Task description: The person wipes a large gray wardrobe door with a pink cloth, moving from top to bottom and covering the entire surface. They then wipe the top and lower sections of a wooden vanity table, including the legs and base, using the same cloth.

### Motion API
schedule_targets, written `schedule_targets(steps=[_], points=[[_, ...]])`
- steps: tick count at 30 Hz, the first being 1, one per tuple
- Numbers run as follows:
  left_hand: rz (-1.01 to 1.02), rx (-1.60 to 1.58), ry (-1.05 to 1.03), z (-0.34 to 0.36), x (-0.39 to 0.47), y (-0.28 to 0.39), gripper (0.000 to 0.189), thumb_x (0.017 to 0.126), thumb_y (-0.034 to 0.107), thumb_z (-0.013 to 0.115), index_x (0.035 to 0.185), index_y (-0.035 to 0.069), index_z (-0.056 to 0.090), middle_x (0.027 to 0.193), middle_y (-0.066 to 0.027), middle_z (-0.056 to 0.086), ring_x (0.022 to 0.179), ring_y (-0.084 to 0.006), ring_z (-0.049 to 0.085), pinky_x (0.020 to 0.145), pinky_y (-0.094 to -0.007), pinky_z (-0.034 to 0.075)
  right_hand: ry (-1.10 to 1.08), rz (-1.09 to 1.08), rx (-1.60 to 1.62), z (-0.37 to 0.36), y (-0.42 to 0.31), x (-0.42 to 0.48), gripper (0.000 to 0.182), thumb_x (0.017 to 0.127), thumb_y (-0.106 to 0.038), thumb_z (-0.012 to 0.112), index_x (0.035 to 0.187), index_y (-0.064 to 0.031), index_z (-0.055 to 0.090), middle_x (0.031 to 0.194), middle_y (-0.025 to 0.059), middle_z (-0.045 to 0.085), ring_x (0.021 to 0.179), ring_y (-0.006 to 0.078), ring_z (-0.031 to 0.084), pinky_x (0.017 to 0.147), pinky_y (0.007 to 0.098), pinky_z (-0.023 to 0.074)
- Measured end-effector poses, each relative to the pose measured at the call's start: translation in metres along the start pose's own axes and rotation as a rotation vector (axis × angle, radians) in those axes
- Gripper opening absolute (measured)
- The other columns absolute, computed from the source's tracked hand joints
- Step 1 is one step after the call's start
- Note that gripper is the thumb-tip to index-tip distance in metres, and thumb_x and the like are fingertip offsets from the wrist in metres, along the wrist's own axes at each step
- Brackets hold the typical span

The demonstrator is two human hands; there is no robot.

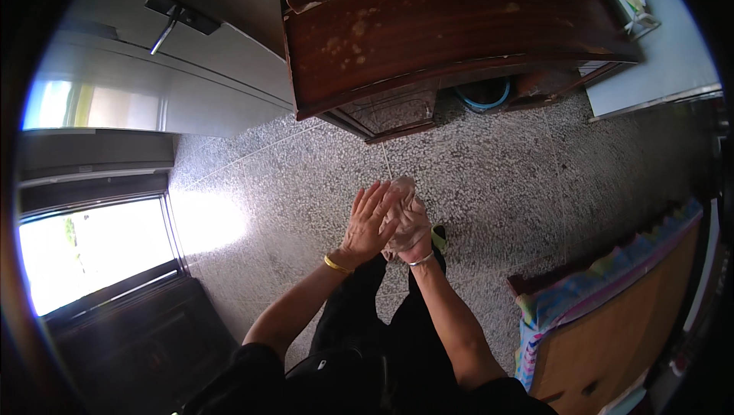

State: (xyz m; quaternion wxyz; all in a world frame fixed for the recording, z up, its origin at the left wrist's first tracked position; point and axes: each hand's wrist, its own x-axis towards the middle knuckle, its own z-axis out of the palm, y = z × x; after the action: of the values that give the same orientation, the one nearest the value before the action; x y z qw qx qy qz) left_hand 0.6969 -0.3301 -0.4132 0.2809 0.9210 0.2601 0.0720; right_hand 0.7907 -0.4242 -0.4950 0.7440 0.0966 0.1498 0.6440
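Observation:
A crumpled, pale brownish cloth lies between my two hands, in front of my body and above the speckled floor. My right hand supports it from below and the right side, with a silver-coloured bangle at the wrist. Part of that palm is hidden by the cloth. My left hand reaches over the cloth's left side with its fingers spread and fairly straight. It seems to touch the cloth without gripping it, though the exact contact is hard to make out. A gold-coloured bangle circles the left wrist.
A worn dark-red wooden cabinet stands ahead, a blue-rimmed round container beneath it. To the left are a grey door with a handle and a bright opening. A bed with a woven mat occupies the lower right.

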Motion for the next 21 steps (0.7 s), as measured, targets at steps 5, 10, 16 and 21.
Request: schedule_targets(steps=[5,10,16,21], points=[[-0.065,-0.052,-0.009,0.060,0.009,-0.042,0.064,0.086,0.023,0.061,0.143,0.009,0.036,0.146,-0.0149,0.037,0.136,-0.0342,0.032,0.113,-0.0497,0.021,0.322,-0.029,-0.003,-0.027,-0.012,0.041,0.043,0.096,-0.022,0.046,0.137,-0.0076,0.041,0.135,0.0087,0.048,0.123,0.0201,0.050,0.102,0.0390,0.0429],[-0.134,-0.257,0.199,0.107,0.041,-0.134,0.053,0.088,0.016,0.060,0.137,0.008,0.043,0.137,-0.0165,0.045,0.127,-0.0366,0.042,0.107,-0.0462,0.032,0.294,-0.086,-0.030,-0.096,-0.066,0.092,0.040,0.096,-0.033,0.047,0.127,-0.0082,0.049,0.121,0.0059,0.059,0.112,0.0204,0.057,0.099,0.0411,0.0464],[-0.160,-0.218,0.344,0.177,0.063,-0.246,0.048,0.088,0.009,0.060,0.135,0.007,0.046,0.133,-0.0151,0.050,0.124,-0.0336,0.046,0.103,-0.0427,0.037,0.241,-0.825,-0.745,-0.169,-0.179,0.180,0.044,0.100,-0.042,0.038,0.128,-0.0097,0.050,0.119,0.0017,0.057,0.110,0.0123,0.055,0.094,0.0290,0.0461],[-0.055,-0.204,0.649,0.227,0.098,-0.316,0.040,0.086,-0.002,0.056,0.125,0.005,0.054,0.119,-0.0133,0.057,0.108,-0.0307,0.053,0.093,-0.0391,0.043,-0.486,-1.001,-1.425,-0.185,-0.210,0.264,0.048,0.096,-0.016,0.053,0.140,-0.0060,0.038,0.128,0.0168,0.046,0.118,0.0270,0.048,0.099,0.0380,0.0393]])
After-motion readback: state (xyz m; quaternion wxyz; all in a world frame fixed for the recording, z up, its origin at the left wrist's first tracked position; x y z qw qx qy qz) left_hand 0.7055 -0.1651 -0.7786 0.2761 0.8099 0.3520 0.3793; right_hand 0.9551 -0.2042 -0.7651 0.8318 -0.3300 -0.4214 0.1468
